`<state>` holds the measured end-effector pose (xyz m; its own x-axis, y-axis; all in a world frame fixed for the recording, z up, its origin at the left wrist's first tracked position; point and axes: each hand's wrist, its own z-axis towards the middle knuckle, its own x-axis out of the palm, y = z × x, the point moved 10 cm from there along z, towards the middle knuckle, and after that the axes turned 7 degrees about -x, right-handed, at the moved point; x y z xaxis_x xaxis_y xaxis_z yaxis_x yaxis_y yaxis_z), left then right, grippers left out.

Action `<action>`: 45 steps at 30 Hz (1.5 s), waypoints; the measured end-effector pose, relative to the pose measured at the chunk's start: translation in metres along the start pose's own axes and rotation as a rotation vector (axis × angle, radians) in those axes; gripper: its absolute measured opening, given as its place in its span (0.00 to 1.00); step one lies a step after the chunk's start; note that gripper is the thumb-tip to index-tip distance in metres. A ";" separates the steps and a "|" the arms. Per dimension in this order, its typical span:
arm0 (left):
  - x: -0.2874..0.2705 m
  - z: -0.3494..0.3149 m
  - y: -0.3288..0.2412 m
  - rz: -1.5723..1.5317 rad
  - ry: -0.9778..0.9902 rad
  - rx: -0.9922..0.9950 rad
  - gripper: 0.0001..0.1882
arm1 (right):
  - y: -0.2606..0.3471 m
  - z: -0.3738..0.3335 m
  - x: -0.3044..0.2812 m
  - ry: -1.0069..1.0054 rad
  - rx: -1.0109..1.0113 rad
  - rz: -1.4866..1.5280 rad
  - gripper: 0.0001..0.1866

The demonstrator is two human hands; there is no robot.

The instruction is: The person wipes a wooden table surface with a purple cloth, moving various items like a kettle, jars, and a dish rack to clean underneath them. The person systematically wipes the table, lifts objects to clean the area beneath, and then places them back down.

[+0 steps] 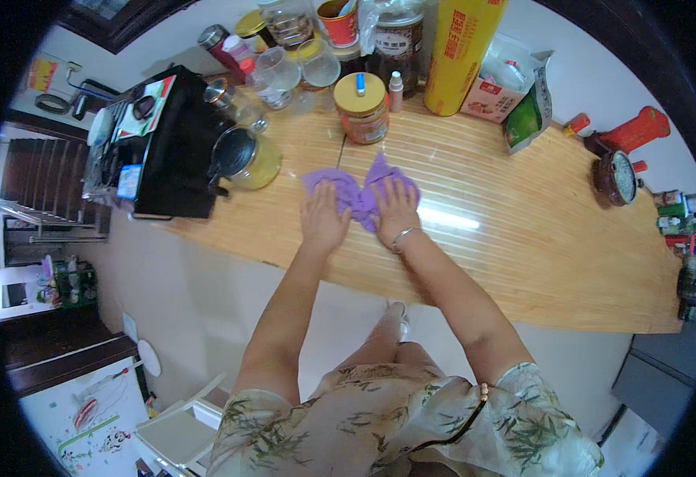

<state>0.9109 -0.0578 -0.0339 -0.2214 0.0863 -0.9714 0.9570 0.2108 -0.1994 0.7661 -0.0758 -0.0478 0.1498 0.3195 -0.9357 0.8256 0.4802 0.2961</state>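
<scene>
A purple cloth (pixel 358 193) lies crumpled on the wooden tabletop (pixel 523 230), near its front edge. My left hand (pixel 323 221) rests flat on the left part of the cloth, fingers stretched out. On the right part, my right hand (pixel 396 211) presses down with its fingers spread; a silver bangle circles that wrist. Just beyond the cloth stands a jar with a gold lid (pixel 361 111), with a small blue item on top. Left of my left hand is a glass pitcher of yellow liquid (pixel 258 163) with a dark lid.
A black appliance (pixel 173 147) occupies the table's left end. Several jars and clear cups (pixel 276 70) crowd the back, beside a tall yellow box (pixel 461 56), a carton (pixel 495 94) and a green pouch (pixel 529 115). A brown pot (pixel 614 179) stands at the right.
</scene>
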 end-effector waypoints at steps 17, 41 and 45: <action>0.072 -0.222 -0.193 -0.132 0.147 0.476 0.38 | -0.102 -0.307 0.017 -0.307 0.259 -0.018 0.38; -0.008 -0.026 0.058 -0.016 0.199 0.447 0.40 | 0.036 -0.045 0.029 -0.231 0.521 0.030 0.39; -0.028 -0.063 0.149 -0.037 0.264 0.398 0.40 | 0.129 -0.028 0.041 -0.165 0.460 0.025 0.38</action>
<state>1.0477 0.0327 -0.0280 -0.2471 0.3408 -0.9071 0.9336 -0.1669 -0.3170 0.8633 0.0224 -0.0425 0.2263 0.1743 -0.9583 0.9698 0.0512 0.2384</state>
